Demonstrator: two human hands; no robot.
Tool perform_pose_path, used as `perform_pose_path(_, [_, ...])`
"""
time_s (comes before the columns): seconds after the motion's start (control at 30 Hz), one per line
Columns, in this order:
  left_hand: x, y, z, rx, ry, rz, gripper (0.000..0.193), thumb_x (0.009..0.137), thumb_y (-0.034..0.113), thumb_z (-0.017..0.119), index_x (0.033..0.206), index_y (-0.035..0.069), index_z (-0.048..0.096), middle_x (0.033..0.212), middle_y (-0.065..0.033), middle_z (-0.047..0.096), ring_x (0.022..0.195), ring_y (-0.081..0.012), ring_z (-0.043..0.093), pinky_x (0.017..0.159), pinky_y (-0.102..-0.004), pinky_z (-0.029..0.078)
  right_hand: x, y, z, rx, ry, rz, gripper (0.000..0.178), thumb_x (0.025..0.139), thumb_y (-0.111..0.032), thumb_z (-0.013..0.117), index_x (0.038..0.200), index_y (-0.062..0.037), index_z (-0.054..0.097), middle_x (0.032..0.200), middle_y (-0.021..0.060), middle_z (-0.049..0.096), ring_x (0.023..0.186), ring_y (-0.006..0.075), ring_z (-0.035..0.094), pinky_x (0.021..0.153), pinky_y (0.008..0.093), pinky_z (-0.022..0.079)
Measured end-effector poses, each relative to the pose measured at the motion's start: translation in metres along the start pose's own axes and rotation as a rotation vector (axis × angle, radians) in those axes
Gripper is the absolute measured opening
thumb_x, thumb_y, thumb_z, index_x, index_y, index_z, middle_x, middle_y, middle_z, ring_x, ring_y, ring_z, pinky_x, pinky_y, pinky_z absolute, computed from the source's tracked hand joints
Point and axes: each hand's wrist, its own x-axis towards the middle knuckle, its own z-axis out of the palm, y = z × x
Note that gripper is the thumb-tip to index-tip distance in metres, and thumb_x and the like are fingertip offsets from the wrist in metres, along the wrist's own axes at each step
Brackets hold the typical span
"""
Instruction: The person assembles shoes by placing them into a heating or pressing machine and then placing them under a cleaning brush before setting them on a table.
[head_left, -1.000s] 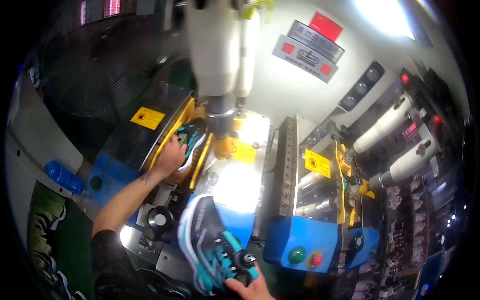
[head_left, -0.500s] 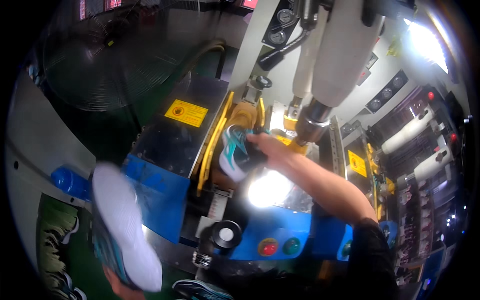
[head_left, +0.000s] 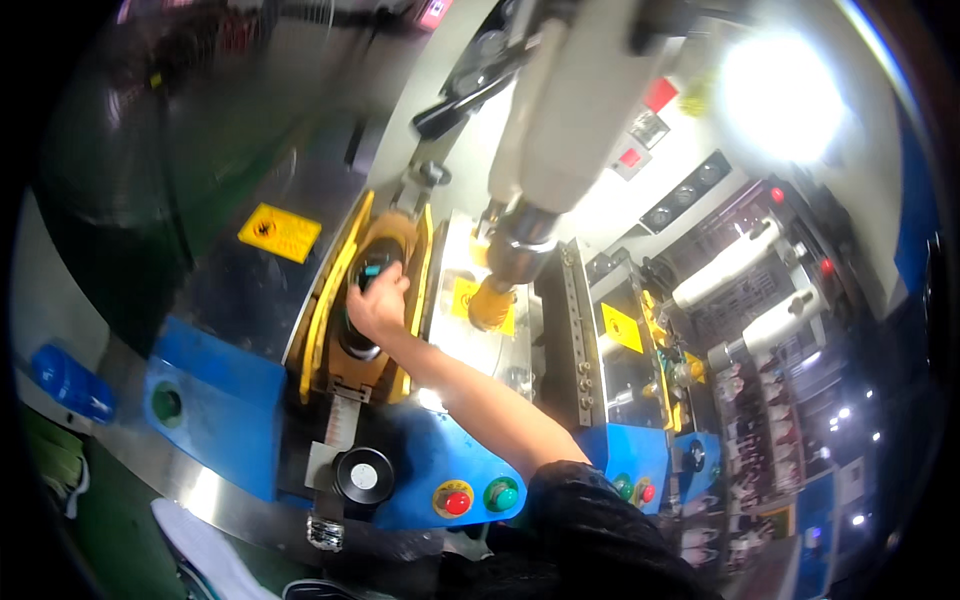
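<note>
Reaching across the machine bed, the right hand (head_left: 375, 305) lies inside the yellow-railed press cradle (head_left: 335, 290), its forearm running up from the black sleeve (head_left: 590, 520) at the lower edge. Fingers are curled down onto a dark shoe with teal trim (head_left: 368, 272) that sits in the cradle between the two yellow rails; the hand is touching the shoe from above, but whether the fingers actually close round it cannot be told from this angle. Toe end of the shoe is hidden by the hand.

Left hand: not seen. A white-soled shoe (head_left: 205, 545) shows at the lower left edge, partly cut off by the rim; what holds it is out of view.

Around the cradle:
- Large grey vertical cylinder with a brass-coloured foot (head_left: 545, 150) hangs above and just right of the cradle, foot well clear of the hand.
- Blue machine front panel (head_left: 215, 400) below the cradle, with a green round button (head_left: 166, 403) on its left part.
- Black round knob with a white centre (head_left: 362, 477) directly below the cradle.
- Red push button (head_left: 457, 501) and green push button (head_left: 503, 494) side by side, right of the knob.
- Yellow diamond warning label (head_left: 279, 232) on the dark plate left of the cradle.
- Blue plastic bottle (head_left: 70, 383) lying at the far left, well apart from the hand.
</note>
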Motion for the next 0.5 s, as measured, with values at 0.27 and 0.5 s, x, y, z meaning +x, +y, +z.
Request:
perform_pose_path(0.27, [-0.053,0.038,-0.023,0.367,-0.047,0.264,0.04,0.083,0.017,0.069,0.114,-0.005,0.057,0.114,-0.0239,0.058,0.102,-0.0322,0.058,0.089,-0.0396,0.046,-0.207,0.037,-0.165,-0.275,-0.243,-1.058,0.08,0.079,-0.036,0.068,0.138,0.0043,0.031,0.144,0.0282,0.029,0.134,0.0374,0.031,0.107,0.0548,0.026])
perform_pose_path(0.5, [-0.123,0.044,0.007,-0.326,-0.271,-0.034,0.053,0.095,0.026,0.05,0.138,0.001,0.033,0.133,-0.0133,0.044,0.122,-0.0253,0.045,0.102,-0.0376,0.037,-0.297,0.179,-0.229,-0.404,-0.335,-0.777,0.082,0.077,-0.038,0.072,0.136,0.0037,0.034,0.145,0.0259,0.029,0.133,0.0387,0.032,0.105,0.0588,0.025])
